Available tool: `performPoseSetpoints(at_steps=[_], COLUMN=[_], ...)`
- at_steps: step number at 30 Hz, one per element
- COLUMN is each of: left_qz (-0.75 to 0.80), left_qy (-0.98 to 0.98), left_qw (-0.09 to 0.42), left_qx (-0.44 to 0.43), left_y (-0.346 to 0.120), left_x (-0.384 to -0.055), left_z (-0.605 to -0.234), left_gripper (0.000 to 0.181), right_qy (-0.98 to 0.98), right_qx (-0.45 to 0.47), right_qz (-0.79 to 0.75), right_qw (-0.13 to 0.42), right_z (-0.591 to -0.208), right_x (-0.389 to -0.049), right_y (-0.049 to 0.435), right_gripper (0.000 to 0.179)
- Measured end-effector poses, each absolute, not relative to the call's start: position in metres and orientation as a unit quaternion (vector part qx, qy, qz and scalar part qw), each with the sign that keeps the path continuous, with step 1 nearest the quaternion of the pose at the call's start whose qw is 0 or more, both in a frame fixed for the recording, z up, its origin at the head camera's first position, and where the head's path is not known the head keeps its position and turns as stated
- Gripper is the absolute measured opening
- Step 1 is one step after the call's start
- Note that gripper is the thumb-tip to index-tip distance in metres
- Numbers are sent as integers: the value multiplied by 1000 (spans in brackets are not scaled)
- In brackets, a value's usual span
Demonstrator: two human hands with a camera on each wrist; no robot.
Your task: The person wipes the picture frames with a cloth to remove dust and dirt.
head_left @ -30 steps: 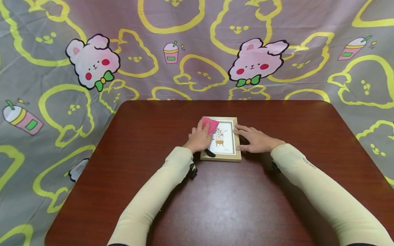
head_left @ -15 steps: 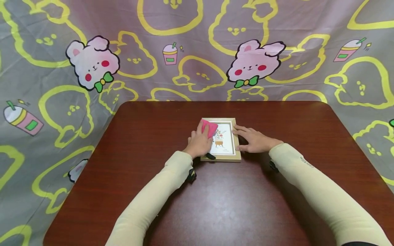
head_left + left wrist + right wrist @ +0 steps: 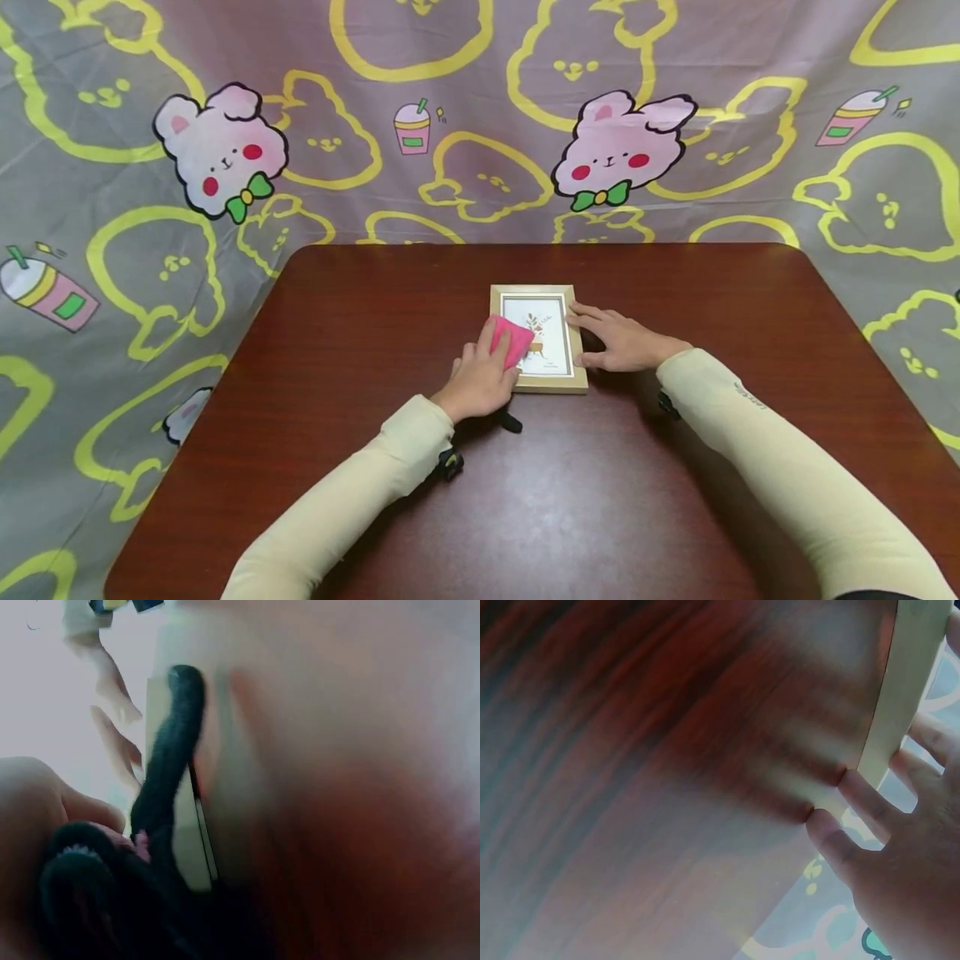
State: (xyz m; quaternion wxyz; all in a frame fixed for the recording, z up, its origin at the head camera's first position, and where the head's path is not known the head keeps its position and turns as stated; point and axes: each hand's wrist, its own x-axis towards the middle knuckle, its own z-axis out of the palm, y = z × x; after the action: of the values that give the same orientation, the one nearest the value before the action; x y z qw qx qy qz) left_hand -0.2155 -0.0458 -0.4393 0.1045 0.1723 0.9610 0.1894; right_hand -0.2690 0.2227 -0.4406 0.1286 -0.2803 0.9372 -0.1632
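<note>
A pale wooden picture frame (image 3: 581, 382) lies flat on the table, with a potted-plant drawing behind its front. My left hand (image 3: 477, 379) holds a folded pink cloth (image 3: 512, 340) against the frame's left side, fingers laid over the cloth. The thumb is near the cloth's lower edge. In the left wrist view a dark strap (image 3: 176, 727) crosses in front of the frame's edge, and most of the cloth is hidden. My right hand (image 3: 626, 342) rests at the frame's right edge with its fingers spread, fingertips touching the rail. The right wrist view shows these fingers (image 3: 866, 799) along the edge.
The dark red-brown table (image 3: 360, 333) has rounded far corners. A patterned curtain (image 3: 480, 108) with cartoon rabbits hangs behind and beside it. A small black strap end (image 3: 512, 422) hangs below my left hand.
My left hand has slid the pink cloth toward me, down the frame's left side, uncovering the upper left corner. The right hand stays at the right edge.
</note>
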Motion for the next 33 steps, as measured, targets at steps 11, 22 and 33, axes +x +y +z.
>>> performPoseSetpoints(at_steps=[11,22,33], left_qz=[213,215,180], left_qy=[962,963,967], left_qw=[123,107,60], left_qx=[116,121,173], left_y=[-41,-38,-44], left_x=[-278,-274,-224], left_z=[-438,-442,-446], left_gripper=[66,67,69], right_qy=[933,937,939], right_qx=[-291,-282,-277], right_qz=[-171,-164,-160], right_qw=[129,128,129], right_z=[-443,-441,-442], right_x=[-270,-270,-270], right_y=[218,222,224], right_gripper=[75,75,75])
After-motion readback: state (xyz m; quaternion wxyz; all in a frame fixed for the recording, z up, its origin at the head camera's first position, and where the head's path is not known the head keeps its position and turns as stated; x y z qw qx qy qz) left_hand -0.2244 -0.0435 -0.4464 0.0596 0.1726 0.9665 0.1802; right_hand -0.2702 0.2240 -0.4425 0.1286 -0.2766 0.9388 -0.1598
